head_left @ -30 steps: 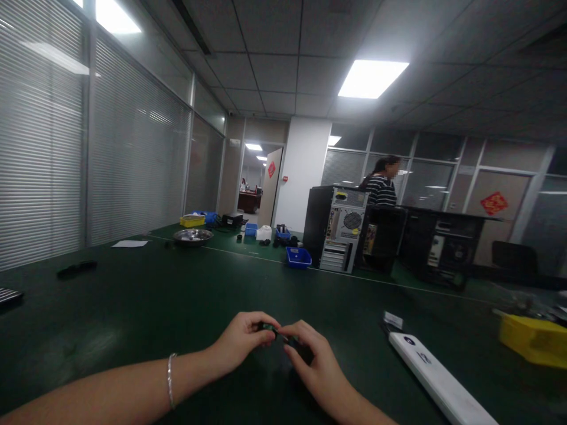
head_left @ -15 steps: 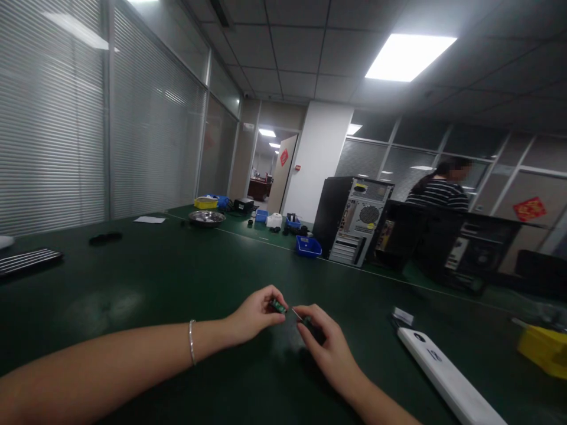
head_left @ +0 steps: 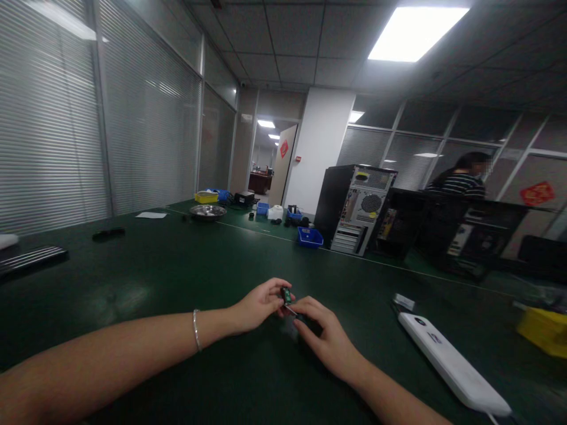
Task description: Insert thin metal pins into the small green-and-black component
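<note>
One silvery bracelet (head_left: 196, 330) rings the wrist of the left hand (head_left: 259, 307), which pinches a small green board (head_left: 287, 296) between thumb and fingers, up above the dark table (head_left: 199, 265). A thin rod (head_left: 291, 310) slants to the board's lower edge; from where I stand, I can't tell whether they touch. The right hand (head_left: 328, 333) pinches that rod, its fingers curled. Farther right lie a white bar (head_left: 454, 363) and then a yellow bin (head_left: 544, 332).

A small green board (head_left: 287, 294), dark along one side, sits tilted in the left hand (head_left: 261, 304); a thin pale rod (head_left: 290, 310) slants from the right hand (head_left: 326, 333) toward its lower edge, contact unclear.
</note>
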A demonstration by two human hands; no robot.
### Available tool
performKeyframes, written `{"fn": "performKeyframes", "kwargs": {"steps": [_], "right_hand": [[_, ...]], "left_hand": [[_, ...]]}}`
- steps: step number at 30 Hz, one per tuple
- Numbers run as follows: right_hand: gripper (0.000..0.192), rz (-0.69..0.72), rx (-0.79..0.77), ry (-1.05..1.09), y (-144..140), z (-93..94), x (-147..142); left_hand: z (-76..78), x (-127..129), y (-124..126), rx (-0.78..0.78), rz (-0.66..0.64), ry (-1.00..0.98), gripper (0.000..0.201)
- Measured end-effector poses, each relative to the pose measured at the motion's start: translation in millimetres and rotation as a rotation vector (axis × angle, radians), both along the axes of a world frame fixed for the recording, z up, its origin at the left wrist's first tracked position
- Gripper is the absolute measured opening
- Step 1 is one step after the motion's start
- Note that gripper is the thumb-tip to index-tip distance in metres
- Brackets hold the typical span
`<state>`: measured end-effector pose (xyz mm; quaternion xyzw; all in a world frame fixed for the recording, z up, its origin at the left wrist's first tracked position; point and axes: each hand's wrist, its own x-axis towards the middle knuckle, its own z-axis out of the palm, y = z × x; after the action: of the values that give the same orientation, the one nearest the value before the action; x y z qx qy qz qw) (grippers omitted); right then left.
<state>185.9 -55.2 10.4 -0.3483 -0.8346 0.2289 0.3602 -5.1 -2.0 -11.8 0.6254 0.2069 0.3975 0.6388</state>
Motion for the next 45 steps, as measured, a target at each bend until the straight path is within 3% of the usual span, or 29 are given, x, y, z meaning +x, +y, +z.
{"fn": "performKeyframes", "kwargs": {"steps": [5, 13, 21, 27, 30, 34, 40, 45], "right_hand": [[0.025, 0.034, -0.016, 0.008, 3, -1.4, 1], [0.027, 0.037, -0.009, 0.0, 2, -2.1, 0], [0.025, -0.054, 0.038, 0.05, 3, -3.3, 4], [0.028, -0.028, 0.012, 0.044, 4, -3.1, 3], [0.029, 0.004, 0.0, 0.018, 2, -2.5, 2], [0.03, -0.031, 0.018, 0.022, 3, -4.3, 4], [0.03, -0.141, 0.056, 0.034, 7, -7.3, 9], [0.03, -0.146, 0.059, -0.008, 5, -4.4, 10]], "left_hand": [[8.2, -3, -4, -0.06, -0.072, 0.053, 0.063], [7.8, -1, -3, -0.052, 0.046, 0.038, 0.046], [-2.1, -2, 4, -0.062, 0.017, 0.021, 0.052], [-5.1, -2, 5, 0.019, -0.045, 0.064, 0.061], [-3.0, -3, 4, 0.096, -0.056, 0.113, 0.054], [1.9, -4, -1, 0.275, 0.049, 0.274, 0.038], [10.8, -5, -8, 0.401, 0.2, 0.36, 0.019], [14.8, -8, -7, 0.477, 0.236, 0.423, 0.022]]}}
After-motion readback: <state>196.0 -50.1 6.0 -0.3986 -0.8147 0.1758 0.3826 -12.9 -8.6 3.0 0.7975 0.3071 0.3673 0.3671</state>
